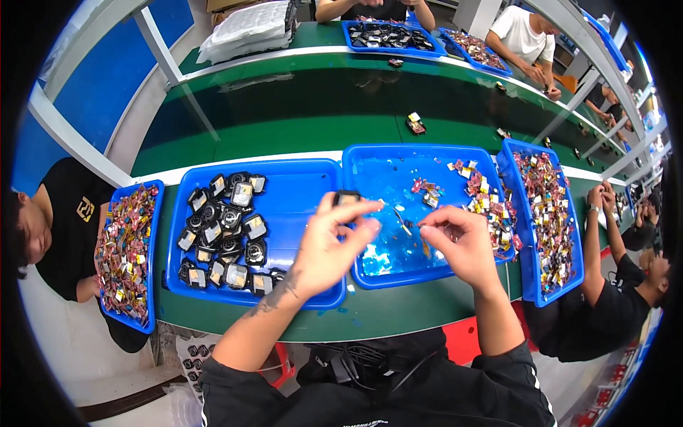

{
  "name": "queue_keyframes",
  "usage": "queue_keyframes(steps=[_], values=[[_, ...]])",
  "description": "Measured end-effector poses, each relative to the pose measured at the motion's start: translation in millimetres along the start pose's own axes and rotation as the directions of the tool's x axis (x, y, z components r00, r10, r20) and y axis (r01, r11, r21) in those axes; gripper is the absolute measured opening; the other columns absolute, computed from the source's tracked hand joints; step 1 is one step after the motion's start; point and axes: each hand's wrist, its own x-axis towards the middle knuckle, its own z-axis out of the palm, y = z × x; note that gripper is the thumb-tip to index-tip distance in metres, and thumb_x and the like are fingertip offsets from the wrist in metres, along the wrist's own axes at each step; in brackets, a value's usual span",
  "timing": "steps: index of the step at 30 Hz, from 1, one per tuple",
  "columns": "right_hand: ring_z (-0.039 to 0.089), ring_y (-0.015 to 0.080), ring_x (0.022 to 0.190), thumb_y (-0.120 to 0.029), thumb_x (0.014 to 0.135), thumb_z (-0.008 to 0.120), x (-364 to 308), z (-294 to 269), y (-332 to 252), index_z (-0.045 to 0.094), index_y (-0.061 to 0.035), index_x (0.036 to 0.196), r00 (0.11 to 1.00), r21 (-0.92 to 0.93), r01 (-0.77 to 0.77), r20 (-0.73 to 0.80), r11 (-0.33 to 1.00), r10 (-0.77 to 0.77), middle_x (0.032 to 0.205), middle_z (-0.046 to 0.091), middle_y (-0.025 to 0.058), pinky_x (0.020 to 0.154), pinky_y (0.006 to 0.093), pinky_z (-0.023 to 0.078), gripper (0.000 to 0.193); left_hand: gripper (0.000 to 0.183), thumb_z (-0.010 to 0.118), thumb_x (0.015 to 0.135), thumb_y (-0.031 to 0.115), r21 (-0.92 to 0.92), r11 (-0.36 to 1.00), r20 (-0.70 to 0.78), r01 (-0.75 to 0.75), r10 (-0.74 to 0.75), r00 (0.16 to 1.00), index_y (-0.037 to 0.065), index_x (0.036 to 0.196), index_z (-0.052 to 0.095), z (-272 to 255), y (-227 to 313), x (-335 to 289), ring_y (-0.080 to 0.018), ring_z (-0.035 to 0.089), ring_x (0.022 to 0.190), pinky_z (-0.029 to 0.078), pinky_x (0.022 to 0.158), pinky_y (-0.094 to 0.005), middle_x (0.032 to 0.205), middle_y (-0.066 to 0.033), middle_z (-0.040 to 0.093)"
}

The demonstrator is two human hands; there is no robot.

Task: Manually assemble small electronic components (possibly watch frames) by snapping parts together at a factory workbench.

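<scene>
Left to right across mid-frame, you have four blue trays point(295, 186). Your left hand point(334, 240), angled up-right, grips one black unit point(347, 197) near frame centre. Your right hand point(461, 243), right of centre, bends into a narrow pinch; whether it holds anything, I cannot tell.

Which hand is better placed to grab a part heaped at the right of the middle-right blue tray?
Probably the right hand: it is over that blue tray, close beside the small parts. The left hand is farther away, with a black casing at its fingers.
</scene>
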Motion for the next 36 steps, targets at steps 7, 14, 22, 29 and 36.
queue_keyframes(steps=[7, 14, 22, 29, 36], values=[[0.057, 0.0047, 0.081, -0.005, 0.09, 0.065, -4, 10, 1, 0.062, -0.0012, 0.093, 0.983, 0.425, -0.081, 0.182, 0.902, 0.003, 0.089, 0.062, -0.0008, 0.074, 0.0198, 0.046, 0.006, 0.032, 0.078, 0.079, 0.023, 0.36, 0.885, 0.176, -0.296, 0.247, 0.953, 0.011, 0.108, 0.071, 16, -5, -5, -0.0235, 0.057, 0.094, 0.049, 0.076, -0.0322, 0.117, -0.0138, 0.05], [0.057, 0.0057, 0.083, -0.006, 0.092, 0.063, -2, 12, 3, 0.062, -0.0015, 0.096, 0.979, 0.475, -0.123, 0.201, 0.872, 0.028, 0.089, 0.062, -0.0003, 0.077, 0.0209, 0.046, 0.006, 0.022, 0.081, 0.075, 0.024, 0.174, 0.983, 0.198, 0.058, -0.093, 0.976, 0.008, 0.088, 0.073, 10, -4, -4, -0.0208, 0.058, 0.092, 0.048, 0.07, -0.0331, 0.105, -0.0127, 0.055], [0.061, 0.0153, 0.083, 0.001, 0.09, 0.059, 2, 12, 9, 0.061, 0.0013, 0.114, 0.963, -0.037, 0.263, -0.046, 0.964, -0.264, 0.093, 0.065, 0.0098, 0.075, 0.0282, 0.05, 0.024, 0.017, 0.083, 0.072, 0.017, 0.187, 0.98, 0.152, 0.062, -0.091, 0.984, 0.008, 0.084, 0.075, 13, 4, -4, -0.014, 0.055, 0.09, 0.042, 0.071, -0.0272, 0.101, -0.0053, 0.058], [0.063, 0.0264, 0.085, 0.006, 0.082, 0.062, 8, 13, -8, 0.07, -0.0024, 0.104, 0.875, -0.243, 0.459, -0.043, 0.854, -0.482, 0.098, 0.064, 0.0132, 0.079, 0.0337, 0.05, 0.025, 0.016, 0.082, 0.073, 0.016, 0.19, 0.979, 0.139, 0.079, -0.107, 0.985, 0.008, 0.085, 0.075, 14, -4, -6, -0.0144, 0.056, 0.091, 0.043, 0.072, -0.0274, 0.103, -0.0063, 0.059], [0.064, 0.0237, 0.08, -0.002, 0.074, 0.075, 1, 10, -11, 0.071, -0.0053, 0.088, 0.846, -0.302, 0.534, 0.205, 0.79, -0.493, 0.083, 0.067, 0.0065, 0.07, 0.0344, 0.05, 0.015, 0.016, 0.08, 0.074, 0.014, 0.191, 0.972, 0.194, 0.14, -0.177, 0.965, 0.005, 0.086, 0.075, 14, 9, -4, -0.0147, 0.058, 0.091, 0.046, 0.075, -0.0267, 0.105, -0.0081, 0.06]])
